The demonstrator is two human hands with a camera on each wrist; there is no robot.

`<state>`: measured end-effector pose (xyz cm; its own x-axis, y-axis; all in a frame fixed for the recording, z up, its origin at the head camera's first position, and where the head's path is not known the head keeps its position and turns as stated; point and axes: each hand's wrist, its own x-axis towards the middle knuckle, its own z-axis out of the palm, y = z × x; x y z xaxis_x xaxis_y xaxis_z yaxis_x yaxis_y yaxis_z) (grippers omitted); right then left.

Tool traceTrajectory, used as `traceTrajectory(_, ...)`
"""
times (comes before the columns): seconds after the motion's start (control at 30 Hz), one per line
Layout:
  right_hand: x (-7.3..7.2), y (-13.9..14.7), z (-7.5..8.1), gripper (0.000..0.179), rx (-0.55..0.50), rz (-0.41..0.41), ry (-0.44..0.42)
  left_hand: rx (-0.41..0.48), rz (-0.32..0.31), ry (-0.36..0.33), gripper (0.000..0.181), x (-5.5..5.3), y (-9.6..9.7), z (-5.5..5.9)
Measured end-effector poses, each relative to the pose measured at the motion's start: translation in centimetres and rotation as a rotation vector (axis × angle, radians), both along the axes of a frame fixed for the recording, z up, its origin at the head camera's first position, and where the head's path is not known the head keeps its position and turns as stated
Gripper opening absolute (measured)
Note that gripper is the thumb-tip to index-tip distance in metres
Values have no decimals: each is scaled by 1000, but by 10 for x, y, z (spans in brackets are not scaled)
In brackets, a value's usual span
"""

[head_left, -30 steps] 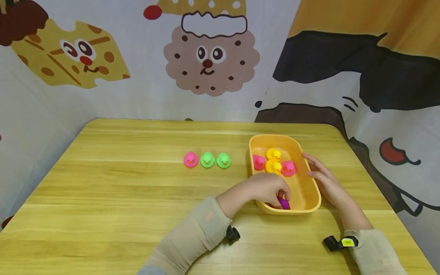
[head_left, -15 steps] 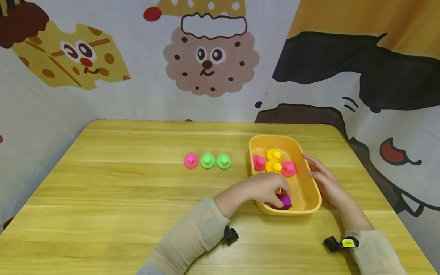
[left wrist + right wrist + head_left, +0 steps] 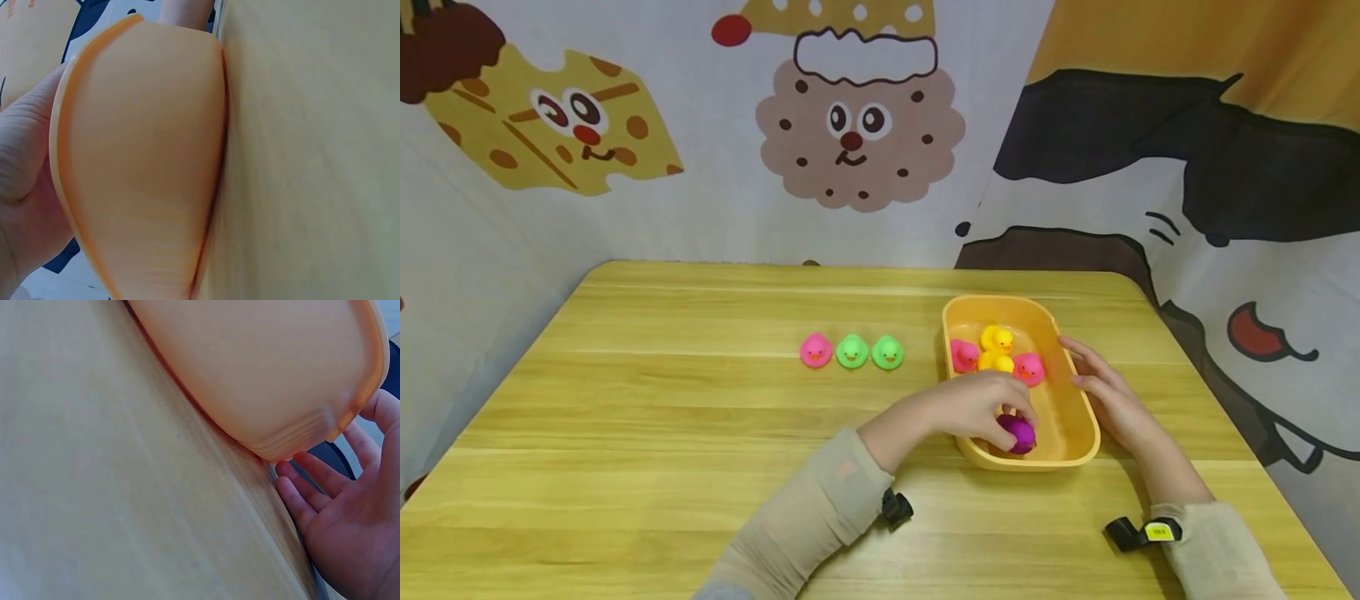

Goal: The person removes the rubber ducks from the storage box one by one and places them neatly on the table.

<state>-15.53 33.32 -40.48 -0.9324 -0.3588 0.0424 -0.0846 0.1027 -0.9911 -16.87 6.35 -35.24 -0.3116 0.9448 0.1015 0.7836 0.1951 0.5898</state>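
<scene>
My left hand [image 3: 981,408] reaches over the near left rim of an orange plastic tub [image 3: 1078,421] and pinches a purple toy duck [image 3: 1021,435] between thumb and fingers, low inside the tub. Further back in the tub sit two yellow ducks [image 3: 997,339] and two pink ducks [image 3: 1028,368]. The left wrist view shows the tub's outer wall [image 3: 144,137], which hides the duck. On the tub's right side, my right hand [image 3: 1112,396] rests with extended fingers against the rim and outer wall; the right wrist view shows these fingers [image 3: 322,475] at the tub's corner.
Left of the tub, a pink duck [image 3: 816,351] and two green ducks [image 3: 852,352] stand in a row on the wooden table [image 3: 662,417]. A cartoon-printed cloth [image 3: 700,217] hangs behind the table. Each forearm wears a small black camera [image 3: 895,507] near the wrist.
My left hand has drawn back slightly up and left, and the purple duck now shows more fully between its fingers. The right hand and the tub stay in place.
</scene>
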Motion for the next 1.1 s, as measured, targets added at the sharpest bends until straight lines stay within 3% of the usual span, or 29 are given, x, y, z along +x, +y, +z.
traceTrajectory(0.47, 0, 0, -1, 52, -41, 16, -6, 105, 8, -7, 25, -4, -21, 23)
traceTrajectory(0.67, 0, -1, -1, 52, -48, 14, -12, 126, 43, 25, 26, -6, -37, 32)
traceTrajectory(0.83, 0, -1, -1, 52, -41, 7, -19, 144, 82, 58, 25, -6, -54, 35)
traceTrajectory(1.1, -1, 0, -2, 52, -34, 4, -18, 145, 141, 2, 27, -6, -79, 34)
